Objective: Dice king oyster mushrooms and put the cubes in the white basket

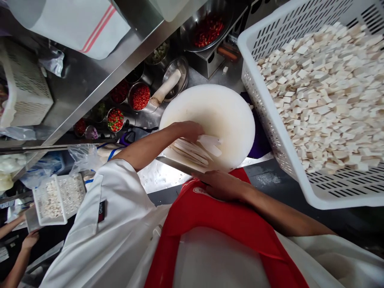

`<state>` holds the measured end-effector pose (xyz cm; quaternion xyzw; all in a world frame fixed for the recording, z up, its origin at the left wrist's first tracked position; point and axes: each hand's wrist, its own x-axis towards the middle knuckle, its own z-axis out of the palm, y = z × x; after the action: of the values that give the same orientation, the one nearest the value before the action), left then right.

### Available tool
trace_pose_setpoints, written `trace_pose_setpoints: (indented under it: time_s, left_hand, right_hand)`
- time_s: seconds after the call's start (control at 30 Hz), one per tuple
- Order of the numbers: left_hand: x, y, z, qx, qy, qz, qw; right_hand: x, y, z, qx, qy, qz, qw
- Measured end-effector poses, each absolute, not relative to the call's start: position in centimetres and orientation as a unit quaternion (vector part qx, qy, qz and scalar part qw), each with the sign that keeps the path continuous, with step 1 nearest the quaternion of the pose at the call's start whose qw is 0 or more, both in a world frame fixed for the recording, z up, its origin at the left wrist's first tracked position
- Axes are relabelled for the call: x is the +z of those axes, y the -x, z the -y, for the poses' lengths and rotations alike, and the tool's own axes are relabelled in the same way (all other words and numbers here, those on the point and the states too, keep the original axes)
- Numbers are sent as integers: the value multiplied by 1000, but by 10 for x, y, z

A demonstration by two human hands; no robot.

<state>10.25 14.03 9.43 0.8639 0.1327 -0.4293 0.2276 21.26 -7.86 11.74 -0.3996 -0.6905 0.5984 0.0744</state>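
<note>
A round white cutting board [231,112] lies in front of me, bearing long pale slices of king oyster mushroom [192,151]. My left hand [192,131] is over the board with its fingers curled down on the slices; the fingertips are partly hidden. Two or so slices stick out past its fingers. My right hand [220,185] grips a kitchen knife [177,165] by the handle at the board's near edge. The blade points left, beside the slices. A whole king oyster mushroom [166,87] rests to the left behind the board.
At right stands a large white basket [277,148] of diced pale pieces [333,104]. Metal pots of chopped red chili [141,97] and a steel bowl [187,40] sit behind. A steel shelf [120,66] overhangs the left. Another person's hands [30,239] work at lower left near a smaller basket [73,190].
</note>
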Motion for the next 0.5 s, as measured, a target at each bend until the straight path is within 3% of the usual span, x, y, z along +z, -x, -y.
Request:
trace_pose_setpoints:
  time_s: [0.13, 0.27, 0.5]
  left_hand:
    - [115, -92, -164, -341, -887, -166, 264]
    - [153, -60, -194, -138, -916, -255, 276]
    - [202, 14, -173, 204, -905, -328, 180]
  right_hand:
    - [101, -212, 79, 599, 383, 693, 119]
    - [87, -216, 78, 597, 425, 662, 159]
    - [75, -237, 69, 602, 504, 583, 209]
